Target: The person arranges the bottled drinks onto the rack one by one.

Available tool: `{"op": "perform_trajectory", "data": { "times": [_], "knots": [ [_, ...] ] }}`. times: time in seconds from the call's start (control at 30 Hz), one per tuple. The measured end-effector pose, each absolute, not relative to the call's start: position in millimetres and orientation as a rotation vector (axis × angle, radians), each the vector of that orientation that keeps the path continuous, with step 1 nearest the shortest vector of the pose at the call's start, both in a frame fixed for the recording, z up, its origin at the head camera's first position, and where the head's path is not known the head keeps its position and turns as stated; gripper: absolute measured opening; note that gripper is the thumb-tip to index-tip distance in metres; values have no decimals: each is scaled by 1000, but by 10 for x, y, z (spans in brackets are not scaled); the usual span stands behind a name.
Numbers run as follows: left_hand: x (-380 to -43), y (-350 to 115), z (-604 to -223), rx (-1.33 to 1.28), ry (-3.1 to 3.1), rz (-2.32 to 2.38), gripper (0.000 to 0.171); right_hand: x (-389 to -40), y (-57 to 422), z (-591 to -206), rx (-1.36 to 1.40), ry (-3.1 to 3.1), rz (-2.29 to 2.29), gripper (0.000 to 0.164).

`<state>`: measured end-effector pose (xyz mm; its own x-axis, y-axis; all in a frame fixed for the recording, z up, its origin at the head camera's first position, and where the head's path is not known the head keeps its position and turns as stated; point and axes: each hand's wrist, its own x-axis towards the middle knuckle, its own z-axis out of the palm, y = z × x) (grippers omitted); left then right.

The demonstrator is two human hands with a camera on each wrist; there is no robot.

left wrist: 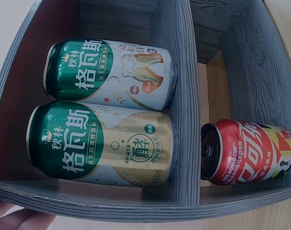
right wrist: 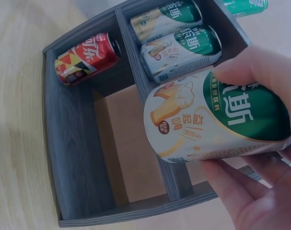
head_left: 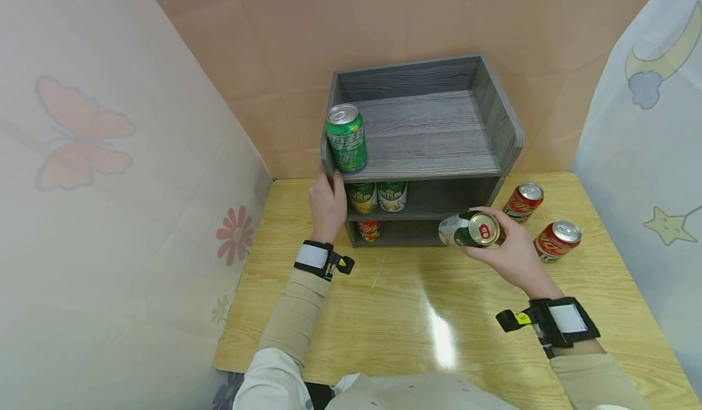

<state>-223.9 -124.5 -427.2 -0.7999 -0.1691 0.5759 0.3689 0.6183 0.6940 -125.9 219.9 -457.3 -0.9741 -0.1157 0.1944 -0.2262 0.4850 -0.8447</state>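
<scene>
A grey wooden shelf (head_left: 428, 133) stands on the table. My left hand (head_left: 328, 208) grips its left side panel, just below a green soda can (head_left: 347, 139) on the top tier; in the left wrist view, part of that hand's fingers (left wrist: 25, 221) shows at the lower left corner. My right hand (head_left: 518, 254) holds a white-and-green drink can (right wrist: 217, 117) tilted, its lid towards the head camera, in front of the shelf's right half. On the middle tier, a gold-and-green can (left wrist: 102, 143) and a white-and-green can (left wrist: 111, 72) stand side by side. One red cola can (left wrist: 248, 152) occupies the bottom tier's left end.
Two red cola cans, one farther back (head_left: 523, 203) and one nearer (head_left: 557, 241), stand on the wooden table (head_left: 395, 318) right of the shelf. Cloth panels, white on the left (head_left: 137, 215) and right, brown (head_left: 285, 63) behind, surround the table.
</scene>
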Motion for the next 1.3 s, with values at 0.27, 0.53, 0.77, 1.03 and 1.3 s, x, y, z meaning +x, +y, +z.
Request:
{"op": "perform_trajectory", "data": {
  "times": [0.27, 0.53, 0.77, 1.03, 1.3],
  "knots": [
    [-2247, -1244, -4283, -156, -2241, -1152, 27, -1327, 2137, -4508, 313, -2557, 1538, 79],
    [-2247, -1242, -4288, -150, -2243, -1152, 28, -1394, 2078, -4434, 290, -2509, 1537, 79],
    [-2258, -1244, -4304, -147, -2234, -1162, 28, -1422, 2032, -4416, 224, -2490, 1517, 77],
    [-2255, -1247, -4300, -150, -2233, -1163, 28, -1464, 2013, -4462, 199, -2501, 1494, 77],
    [-2254, -1244, -4294, -149, -2232, -1150, 28, -1512, 1972, -4465, 175, -2493, 1550, 77]
  ]
}}
